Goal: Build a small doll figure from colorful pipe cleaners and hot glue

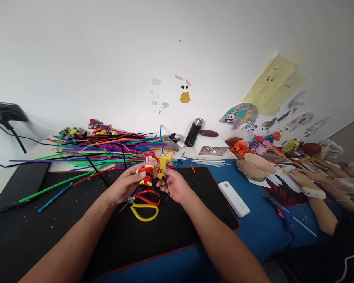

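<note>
My left hand (pixel 124 184) is closed around a small fuzzy pipe-cleaner doll (pixel 149 169) in red, yellow and pink, held upright over the black mat. My right hand (pixel 177 186) grips a small yellow glue gun (pixel 163 164) by its handle. Its body is right beside the doll; whether the two touch I cannot tell. A dark cord hangs below the handle. Under both hands lie scissors (pixel 144 212) with one red and one yellow handle loop, their blades partly hidden by my left hand.
Many coloured pipe cleaners (pixel 106 151) spread along the back left. A black bottle (pixel 194 132) leans near a white box (pixel 211 147). Right of the mat lie a white power bank (pixel 234 199), a pink bowl (pixel 259 165) and a blue glue gun (pixel 280 214). Another person's arms (pixel 317 196) rest at far right.
</note>
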